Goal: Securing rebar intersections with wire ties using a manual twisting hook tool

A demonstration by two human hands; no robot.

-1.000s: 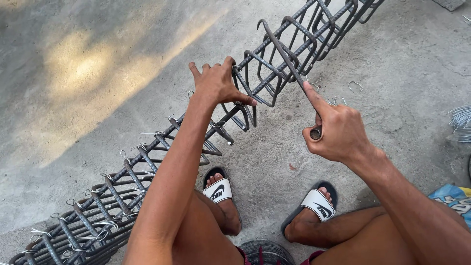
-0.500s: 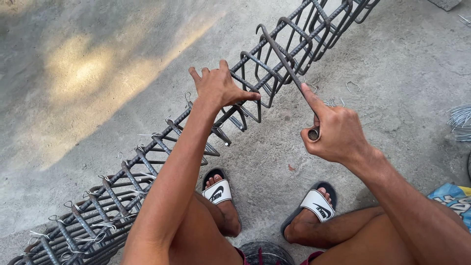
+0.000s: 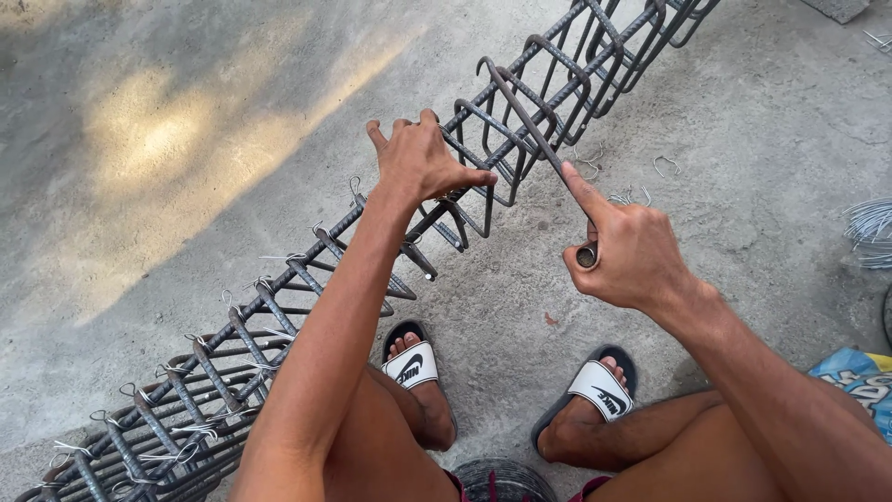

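- The rebar cage (image 3: 279, 325), a long run of bars ringed with bent stirrups and bound by thin wire ties, lies on the concrete floor (image 3: 167, 167) and runs on a slant from lower left to upper right, just ahead of the person's knees.
- The left hand (image 3: 423, 163) rests on top of the cage near its middle, fingers curled over a long bar and thumb stretched right toward a stirrup; it grips the steel.
- The right hand (image 3: 627, 251) is closed around the round handle end of a hooked tying tool (image 3: 530, 121), forefinger laid straight along the shaft. The shaft slants up and left, its bent tip among the stirrups beside the left hand.
- The hands are apart, the left on the cage, the right held off it to the near side.
- Against the frames of a second and half a second ago, both hands sit in nearly the same place and the same grips hold; the tool keeps its slant and the cage has not shifted.
- Both feet in dark slides with white straps (image 3: 413, 363) stand on the floor under the knees.
- Loose wire clips (image 3: 664, 165) lie past the right hand, a wire bundle (image 3: 869, 232) at the right edge, and a blue printed bag (image 3: 859, 376) by the right forearm.
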